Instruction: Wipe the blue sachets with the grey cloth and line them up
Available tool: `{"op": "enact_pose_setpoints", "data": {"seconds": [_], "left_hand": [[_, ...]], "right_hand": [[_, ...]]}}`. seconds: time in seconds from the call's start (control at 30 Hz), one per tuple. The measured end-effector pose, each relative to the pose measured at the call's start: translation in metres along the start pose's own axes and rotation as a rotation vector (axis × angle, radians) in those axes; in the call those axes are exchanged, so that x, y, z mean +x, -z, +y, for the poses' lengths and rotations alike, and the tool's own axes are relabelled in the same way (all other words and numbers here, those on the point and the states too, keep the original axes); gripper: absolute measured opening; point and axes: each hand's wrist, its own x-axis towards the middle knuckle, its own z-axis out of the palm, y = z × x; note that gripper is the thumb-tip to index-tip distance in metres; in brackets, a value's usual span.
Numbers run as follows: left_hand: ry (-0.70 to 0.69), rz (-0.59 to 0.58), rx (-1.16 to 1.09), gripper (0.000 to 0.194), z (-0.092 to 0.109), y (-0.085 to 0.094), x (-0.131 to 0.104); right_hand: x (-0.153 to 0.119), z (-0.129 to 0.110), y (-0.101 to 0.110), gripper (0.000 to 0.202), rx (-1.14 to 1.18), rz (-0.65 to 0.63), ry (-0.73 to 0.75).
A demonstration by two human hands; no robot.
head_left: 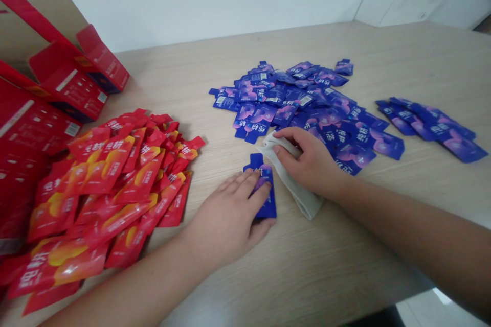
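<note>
Bench: pale wood grain, underneath everything listed below. Red cartons: at far left, flaps raised, brown inner face exposed. Red sachets: heaped loosely in front of the cartons, overlapping at mixed angles, yellow-orange print. Purple sachets: heaped beyond the grips, toward centre, with pink print and white lettering. Side group of purple sachets: overlapped, slightly apart from the heap, to the right.

Left grip: palm down, fingers laid across a purple sachet, thumb along the near edge. Cannot tell whether clamped or merely pressed. Right grip: closed, thumb against fingers, beside the near edge of the purple heap.

White cloth: pinched in the right grip, folded, trailing toward the near side, just right of the left grip. Single purple sachet: directly beneath the left fingers, partly covered, capped end pointing away, between the red heap and the cloth.
</note>
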Motion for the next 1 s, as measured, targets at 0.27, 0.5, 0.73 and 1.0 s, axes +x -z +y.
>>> {"op": "enact_pose_setpoints", "data": {"seconds": [0.27, 0.5, 0.73, 1.0], "left_hand": [[-0.026, 0.192, 0.21, 0.055, -0.004, 0.001, -0.005], [0.269, 0.169, 0.073, 0.03, -0.007, 0.007, -0.002], [0.235, 0.138, -0.026, 0.093, -0.016, 0.0, -0.001], [0.123, -0.002, -0.191, 0.151, -0.027, -0.015, 0.004]], "right_hand": [[-0.009, -0.001, 0.002, 0.024, 0.184, 0.196, -0.095], [-0.012, 0.0, 0.006, 0.025, 0.221, 0.173, -0.106], [-0.012, -0.011, 0.018, 0.023, 0.114, 0.041, 0.043], [-0.025, -0.039, 0.018, 0.027, 0.12, -0.559, 0.291]]}}
